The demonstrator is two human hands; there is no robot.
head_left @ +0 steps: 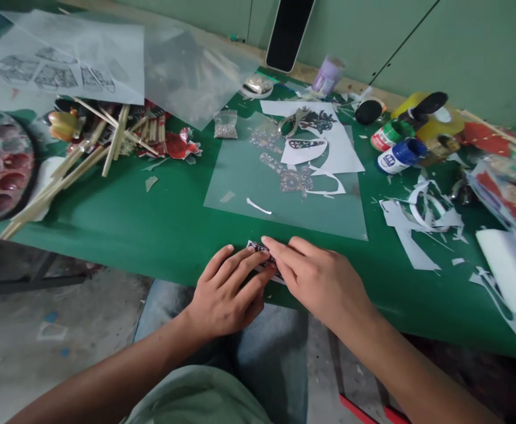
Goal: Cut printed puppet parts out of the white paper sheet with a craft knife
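Observation:
A small piece of white paper (254, 244) with a dark printed pattern lies at the front edge of the green table, mostly covered by my hands. My left hand (231, 288) lies over it with the fingers spread flat, pressing it down. My right hand (319, 274) is on the paper's right side, thumb and fingers drawn together close to my left fingertips. What it pinches, if anything, is hidden. Just beyond is a clear plastic sheet (235, 182) bearing cut patterned paper pieces (304, 150), scissors (293, 122) and a thin curved white paper strip (258, 206).
Paint jars (401, 156) stand at the right, near white paper scraps (410, 238) and a white roll (509, 274). Wooden sticks (70, 159), a paint palette (4, 165) and printed sheets (63, 59) are on the left. A phone (289, 32) leans against the wall.

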